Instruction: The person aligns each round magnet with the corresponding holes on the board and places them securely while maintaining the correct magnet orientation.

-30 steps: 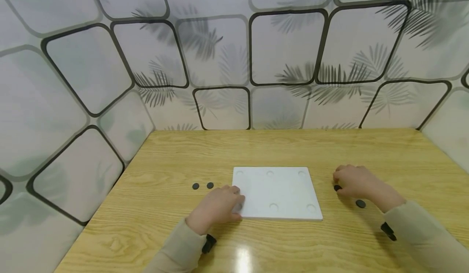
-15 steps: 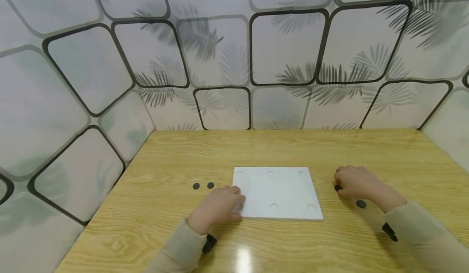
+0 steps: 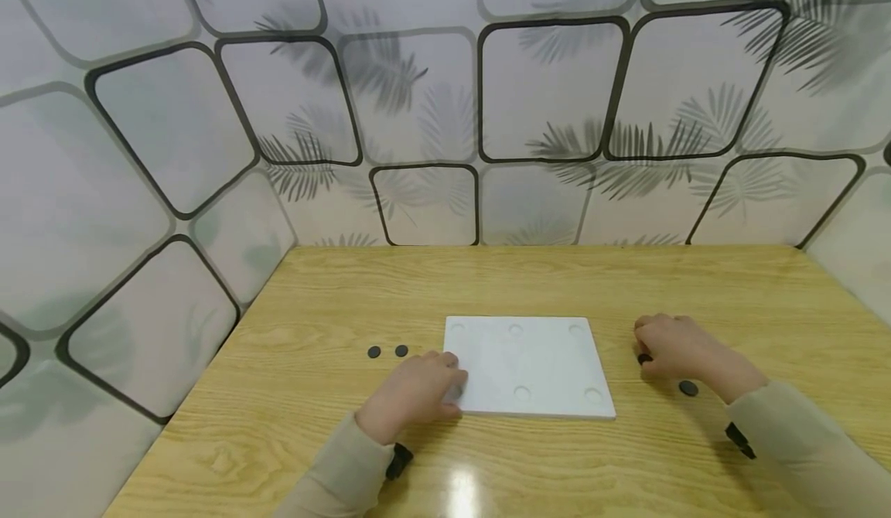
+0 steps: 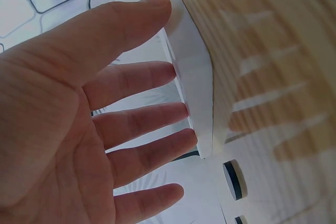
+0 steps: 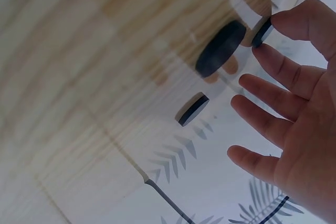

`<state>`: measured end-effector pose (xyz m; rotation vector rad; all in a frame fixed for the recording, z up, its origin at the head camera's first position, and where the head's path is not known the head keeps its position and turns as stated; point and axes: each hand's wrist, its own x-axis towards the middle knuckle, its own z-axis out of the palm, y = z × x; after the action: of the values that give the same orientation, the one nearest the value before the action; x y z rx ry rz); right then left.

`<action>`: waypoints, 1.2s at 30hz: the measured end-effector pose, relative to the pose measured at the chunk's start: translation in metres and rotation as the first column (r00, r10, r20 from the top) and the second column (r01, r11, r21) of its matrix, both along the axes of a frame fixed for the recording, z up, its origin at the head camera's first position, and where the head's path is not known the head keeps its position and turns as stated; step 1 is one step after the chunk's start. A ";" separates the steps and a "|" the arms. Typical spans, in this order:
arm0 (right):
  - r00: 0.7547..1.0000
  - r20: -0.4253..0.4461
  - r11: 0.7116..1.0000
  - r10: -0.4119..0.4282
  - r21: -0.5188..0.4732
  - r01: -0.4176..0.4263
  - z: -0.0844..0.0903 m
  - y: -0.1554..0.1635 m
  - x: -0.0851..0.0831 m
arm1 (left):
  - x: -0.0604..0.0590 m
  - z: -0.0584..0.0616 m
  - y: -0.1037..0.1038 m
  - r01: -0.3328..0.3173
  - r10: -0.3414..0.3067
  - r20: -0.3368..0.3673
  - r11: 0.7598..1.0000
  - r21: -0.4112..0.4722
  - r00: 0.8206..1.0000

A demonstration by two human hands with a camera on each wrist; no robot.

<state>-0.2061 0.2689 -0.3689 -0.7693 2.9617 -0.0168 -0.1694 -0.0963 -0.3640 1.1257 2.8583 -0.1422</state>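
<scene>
A white rectangular board (image 3: 529, 367) with several shallow round recesses lies flat on the table. My left hand (image 3: 416, 393) rests at its left end, thumb by the near corner. In the left wrist view, the fairly straight fingers (image 4: 139, 116) touch the board's edge (image 4: 191, 61). To the right of the board, my right hand (image 3: 677, 344) pinches a black disc (image 5: 261, 32) on the table between thumb and index finger, the other fingers spread. Two more black discs lie near it: a larger-looking one (image 5: 220, 49) and another (image 5: 192, 109). The head view shows one loose disc (image 3: 688, 388) by the right wrist.
Two black discs, one farther left (image 3: 373, 352) and one nearer the board (image 3: 401, 350), lie on the wooden table (image 3: 334, 294) to the left. Patterned fabric (image 3: 543, 93) stands along the table's back and sides. A light glare shows near the front.
Both hands stay almost still. The right fingers cover slightly more of the black disc than before; the view has shifted a little. The board and loose discs lie as they were.
</scene>
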 end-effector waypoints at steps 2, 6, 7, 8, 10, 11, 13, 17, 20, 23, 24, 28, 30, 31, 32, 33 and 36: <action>1.000 -0.014 1.000 0.002 0.007 -0.002 0.000 0.000 0.000 | 0.000 0.000 0.000 0.003 -0.003 -0.006 1.000 0.001 1.000; 1.000 -0.028 1.000 0.003 0.021 -0.002 0.000 -0.001 0.000 | 0.001 0.001 0.000 0.002 -0.002 -0.008 1.000 -0.001 1.000; 0.999 -0.032 1.000 0.002 0.025 -0.001 0.000 -0.001 0.000 | 0.001 0.001 0.000 0.001 -0.001 -0.007 1.000 0.000 1.000; 1.000 -0.031 1.000 0.001 0.024 -0.001 0.000 -0.001 0.000 | 0.001 0.001 0.000 0.000 0.000 -0.006 1.000 0.002 1.000; 1.000 -0.030 1.000 0.003 0.025 -0.002 -0.001 -0.001 0.001 | 0.001 0.001 0.001 -0.001 0.001 -0.008 1.000 0.002 1.000; 1.000 -0.031 1.000 0.006 0.027 -0.005 -0.001 0.000 0.001 | 0.001 0.001 0.001 -0.001 0.001 -0.009 1.000 -0.001 1.000; 1.000 -0.029 1.000 0.010 0.030 -0.009 0.000 0.000 0.002 | 0.001 0.000 0.000 -0.001 0.001 -0.012 1.000 -0.002 1.000; 0.999 -0.035 0.999 0.011 0.033 -0.010 0.001 -0.002 0.003 | 0.001 0.000 0.000 0.006 -0.006 -0.016 1.000 0.002 1.000; 0.999 -0.044 1.000 0.005 0.028 -0.004 0.002 -0.004 0.004 | 0.001 0.000 -0.002 0.003 -0.003 -0.013 1.000 0.006 1.000; 0.998 -0.059 1.000 0.008 0.028 -0.006 0.001 -0.006 0.005 | 0.002 0.000 -0.002 -0.006 0.006 -0.007 1.000 0.007 1.000; 0.998 -0.061 1.000 0.009 0.029 -0.007 0.001 -0.007 0.005 | 0.002 0.000 -0.003 -0.008 0.008 -0.006 1.000 0.006 1.000; 0.997 -0.073 0.999 0.013 0.031 -0.011 0.002 -0.009 0.008 | 0.002 0.000 -0.002 -0.001 0.001 -0.007 1.000 0.013 1.000; 0.997 -0.073 0.999 0.019 0.029 -0.016 0.002 -0.011 0.008 | 0.002 0.000 -0.002 0.004 -0.003 -0.006 1.000 0.012 1.000; 0.997 -0.074 0.999 0.023 0.029 -0.021 0.001 -0.011 0.009 | 0.002 0.000 -0.002 0.003 -0.003 -0.005 1.000 0.012 1.000; 0.997 -0.076 0.999 0.026 0.027 -0.024 0.001 -0.012 0.009 | 0.002 0.000 -0.002 0.002 -0.002 -0.005 1.000 0.011 1.000; 0.996 -0.079 0.999 0.033 0.024 -0.031 0.001 -0.013 0.009 | 0.002 0.000 -0.001 0.001 -0.001 -0.004 1.000 0.011 1.000; 0.994 -0.092 0.999 0.052 0.022 -0.050 0.001 -0.016 0.010 | 0.003 0.000 -0.001 -0.002 0.002 -0.004 1.000 0.011 1.000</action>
<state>-0.1959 0.2530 -0.3676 -0.8658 3.0228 0.0524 -0.1668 -0.0975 -0.3642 1.1258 2.8667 -0.1294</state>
